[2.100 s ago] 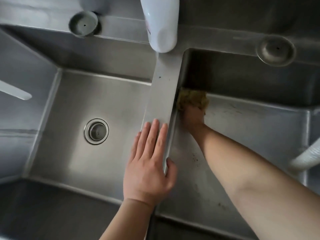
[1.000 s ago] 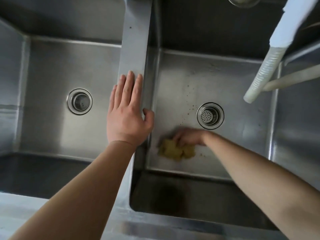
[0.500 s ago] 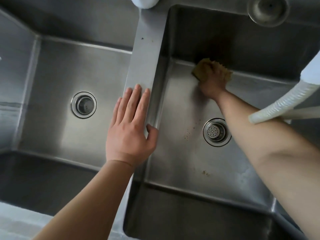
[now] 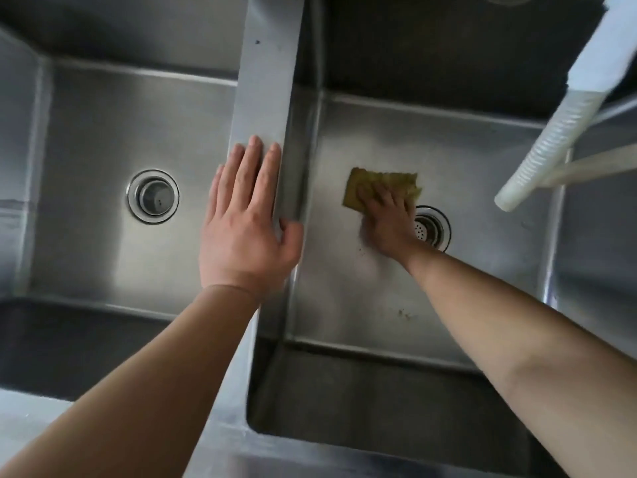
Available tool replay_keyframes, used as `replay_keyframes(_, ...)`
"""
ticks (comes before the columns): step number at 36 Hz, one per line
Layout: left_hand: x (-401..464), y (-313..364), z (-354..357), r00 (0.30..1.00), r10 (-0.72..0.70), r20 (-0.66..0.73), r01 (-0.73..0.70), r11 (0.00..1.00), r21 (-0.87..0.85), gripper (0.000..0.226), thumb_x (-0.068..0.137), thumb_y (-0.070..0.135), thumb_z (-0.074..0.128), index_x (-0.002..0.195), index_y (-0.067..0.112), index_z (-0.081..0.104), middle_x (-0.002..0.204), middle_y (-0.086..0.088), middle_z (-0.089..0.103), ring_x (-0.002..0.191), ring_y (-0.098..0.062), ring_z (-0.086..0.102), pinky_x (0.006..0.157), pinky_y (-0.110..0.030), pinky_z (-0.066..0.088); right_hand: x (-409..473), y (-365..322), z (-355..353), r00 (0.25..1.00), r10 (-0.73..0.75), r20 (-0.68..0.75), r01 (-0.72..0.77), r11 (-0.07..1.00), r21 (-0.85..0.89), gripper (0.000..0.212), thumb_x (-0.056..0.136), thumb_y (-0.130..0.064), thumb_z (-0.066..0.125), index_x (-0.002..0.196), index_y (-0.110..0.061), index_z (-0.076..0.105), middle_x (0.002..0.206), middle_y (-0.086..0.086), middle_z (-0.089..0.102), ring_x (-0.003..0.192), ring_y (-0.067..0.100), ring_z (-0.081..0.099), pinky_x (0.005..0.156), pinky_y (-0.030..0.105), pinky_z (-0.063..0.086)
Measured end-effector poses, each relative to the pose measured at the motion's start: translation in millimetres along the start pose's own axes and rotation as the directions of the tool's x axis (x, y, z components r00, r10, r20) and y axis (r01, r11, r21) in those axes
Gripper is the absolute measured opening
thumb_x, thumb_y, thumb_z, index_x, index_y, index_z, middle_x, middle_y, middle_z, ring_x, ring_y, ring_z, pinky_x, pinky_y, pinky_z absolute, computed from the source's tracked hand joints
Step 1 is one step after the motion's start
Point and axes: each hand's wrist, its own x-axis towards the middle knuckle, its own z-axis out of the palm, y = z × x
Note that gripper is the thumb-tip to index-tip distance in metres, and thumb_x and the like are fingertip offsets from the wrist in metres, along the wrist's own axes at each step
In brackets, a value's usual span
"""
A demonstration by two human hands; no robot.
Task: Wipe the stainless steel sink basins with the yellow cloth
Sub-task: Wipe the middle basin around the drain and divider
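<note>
The yellow cloth lies flat on the floor of the right basin, just left of and behind its drain. My right hand presses on the cloth with spread, straight fingers and covers its near edge and part of the drain. My left hand rests flat on the steel divider between the two basins, thumb hooked over its right edge. The left basin holds only its drain.
A white ribbed hose hangs over the right basin's right side, with a second pale tube behind it. Small brown specks lie on the right basin floor near its front wall.
My right hand has slid the cloth from the right basin's back wall down onto the floor beside the drain. The left hand stays on the divider.
</note>
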Motion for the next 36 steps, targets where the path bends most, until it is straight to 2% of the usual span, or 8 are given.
replay_keyframes(5,-2,0,-2,1.000,0.005,0.008,-0.005,1.000,-0.012,0.080,0.078,0.029,0.048,0.154,0.015,0.028,0.161,-0.008,0.025,0.151,-0.026,0.016,0.124,-0.040,0.013,-73,-14,35,0.998,-0.048,0.038,0.050,0.998,-0.046,0.061,0.093,-0.021,0.053,0.149,-0.039,0.036,0.154,0.003,0.033,0.143,0.030,0.023,0.115,0.056,0.018)
replay_keyframes(10,-4,0,-1,1.000,0.006,0.002,-0.006,1.000,-0.024,0.079,0.079,0.028,0.049,0.154,0.015,0.028,0.162,-0.007,0.024,0.151,-0.025,0.015,0.124,-0.039,0.012,-123,-12,58,0.967,-0.218,0.128,0.232,0.967,-0.106,0.062,0.092,-0.017,0.056,0.149,-0.036,0.039,0.156,0.000,0.035,0.147,0.026,0.025,0.112,0.047,0.018)
replay_keyframes(13,-4,0,-2,1.000,0.004,0.003,-0.004,1.000,-0.027,0.079,0.080,0.028,0.049,0.155,0.017,0.026,0.163,-0.006,0.022,0.151,-0.025,0.014,0.124,-0.038,0.011,-146,-7,65,0.931,-0.314,0.185,0.336,0.936,-0.104,0.059,0.091,-0.013,0.056,0.145,-0.034,0.045,0.149,0.002,0.044,0.139,0.028,0.035,0.106,0.045,0.025)
replay_keyframes(20,-4,2,-2,1.000,-0.005,-0.009,0.004,0.999,-0.034,0.079,0.078,0.027,0.045,0.155,0.017,0.027,0.163,-0.006,0.022,0.151,-0.024,0.014,0.124,-0.039,0.011,-167,-13,74,0.837,-0.408,0.364,0.465,0.882,-0.082,0.044,0.096,-0.030,0.052,0.140,-0.036,0.053,0.143,-0.001,0.049,0.135,0.026,0.038,0.102,0.034,0.032)
replay_keyframes(27,-4,3,-3,1.000,-0.015,-0.010,0.015,1.000,-0.008,0.078,0.079,0.026,0.046,0.154,0.016,0.027,0.162,-0.006,0.023,0.151,-0.026,0.016,0.123,-0.039,0.013,-169,-32,76,0.790,-0.273,0.549,0.258,0.960,0.106,0.047,0.091,-0.012,0.056,0.135,-0.029,0.060,0.145,0.004,0.050,0.135,0.026,0.045,0.110,0.030,0.036)
replay_keyframes(31,-4,5,-4,1.000,-0.021,-0.009,0.021,1.000,0.005,0.077,0.079,0.025,0.045,0.154,0.016,0.028,0.162,-0.006,0.024,0.151,-0.026,0.017,0.123,-0.039,0.013,-163,-41,66,0.753,-0.126,0.645,0.021,0.985,0.169,0.051,0.088,-0.006,0.051,0.130,-0.033,0.064,0.142,0.002,0.055,0.117,0.024,0.058,0.099,0.027,0.046)
replay_keyframes(34,-4,6,-4,1.000,-0.026,-0.010,0.026,1.000,-0.007,0.078,0.079,0.025,0.045,0.154,0.017,0.028,0.162,-0.006,0.024,0.151,-0.026,0.017,0.123,-0.039,0.014,-155,-44,50,0.661,-0.097,0.744,-0.108,0.969,0.222,0.054,0.087,0.001,0.047,0.130,-0.026,0.065,0.136,0.000,0.060,0.113,0.020,0.060,0.098,0.028,0.047)
replay_keyframes(36,-4,5,-4,1.000,-0.028,-0.012,0.028,1.000,-0.011,0.078,0.078,0.025,0.045,0.154,0.017,0.028,0.162,-0.005,0.024,0.151,-0.026,0.017,0.123,-0.039,0.014,-150,-39,37,0.565,-0.079,0.821,-0.221,0.945,0.243,0.050,0.088,0.001,0.054,0.132,-0.022,0.063,0.121,-0.001,0.066,0.104,0.019,0.060,0.087,0.033,0.052)
